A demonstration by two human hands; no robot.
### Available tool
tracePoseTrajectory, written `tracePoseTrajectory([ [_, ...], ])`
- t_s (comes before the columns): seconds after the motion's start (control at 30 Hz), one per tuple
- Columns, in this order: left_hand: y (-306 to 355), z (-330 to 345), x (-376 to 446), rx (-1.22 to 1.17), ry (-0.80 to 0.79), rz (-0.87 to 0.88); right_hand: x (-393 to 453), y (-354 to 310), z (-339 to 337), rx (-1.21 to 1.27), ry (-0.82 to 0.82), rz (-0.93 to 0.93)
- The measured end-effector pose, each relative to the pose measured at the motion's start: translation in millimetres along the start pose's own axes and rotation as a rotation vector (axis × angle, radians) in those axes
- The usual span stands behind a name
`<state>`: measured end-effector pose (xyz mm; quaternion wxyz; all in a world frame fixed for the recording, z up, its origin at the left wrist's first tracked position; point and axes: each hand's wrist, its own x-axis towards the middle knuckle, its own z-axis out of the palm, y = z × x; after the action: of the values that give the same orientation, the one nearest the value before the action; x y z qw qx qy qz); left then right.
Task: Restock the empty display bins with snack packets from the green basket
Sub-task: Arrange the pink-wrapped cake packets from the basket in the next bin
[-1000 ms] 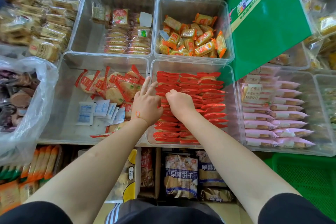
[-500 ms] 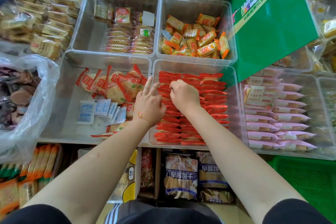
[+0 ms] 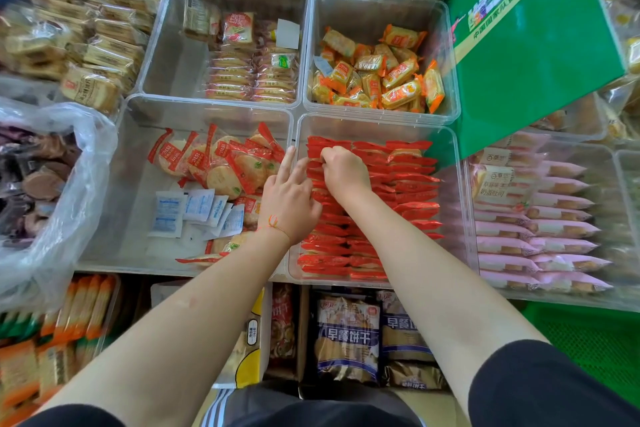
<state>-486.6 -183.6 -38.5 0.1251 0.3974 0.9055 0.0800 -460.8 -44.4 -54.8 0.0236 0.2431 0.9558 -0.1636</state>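
I see my left hand (image 3: 289, 198) at the clear plastic display bin's (image 3: 450, 184) nine-o'clock rim, index finger straight, holding nothing. Just beside it at three o'clock, my right hand (image 3: 346, 172) curls onto the rows of red foil snack packets (image 3: 408, 191) filling that bin, pinching one. The green mesh basket (image 3: 588, 343) sits at four o'clock.

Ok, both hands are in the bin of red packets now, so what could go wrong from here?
The right hand is curled into the upright rows of red packets; tugging one could tip its neighbours out of line. The left hand sits across the bin wall, so it might nudge the loose round crackers next door.
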Motion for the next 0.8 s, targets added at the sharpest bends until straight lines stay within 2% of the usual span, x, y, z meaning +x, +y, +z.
tracePoseTrajectory([
  [0.1,-0.6,0.6,0.7,0.021,-0.009,0.005,-4.8,5.3,1.1,-0.024,-0.01,0.016],
  [0.23,-0.5,3.2,0.5,0.026,0.008,0.006,-31.1,4.8,5.1,-0.076,0.202,-0.127],
  [0.37,-1.2,2.6,0.3,0.042,0.01,0.012,-55.8,10.2,11.9,0.012,0.128,-0.178],
  [0.47,3.6,1.2,-3.0,0.104,-0.002,0.008,-61.3,30.7,-4.6,0.036,0.254,-0.145],
  [0.53,15.5,1.4,-3.8,0.126,0.02,0.017,-64.4,51.7,-15.2,0.013,0.283,-0.041],
  [0.67,58.4,7.9,5.8,0.017,0.023,0.122,-72.1,98.3,-16.4,-0.044,0.137,0.169],
  [0.8,85.7,27.4,18.1,0.009,-0.074,0.203,-77.1,121.6,-1.9,-0.065,-0.006,0.124],
])
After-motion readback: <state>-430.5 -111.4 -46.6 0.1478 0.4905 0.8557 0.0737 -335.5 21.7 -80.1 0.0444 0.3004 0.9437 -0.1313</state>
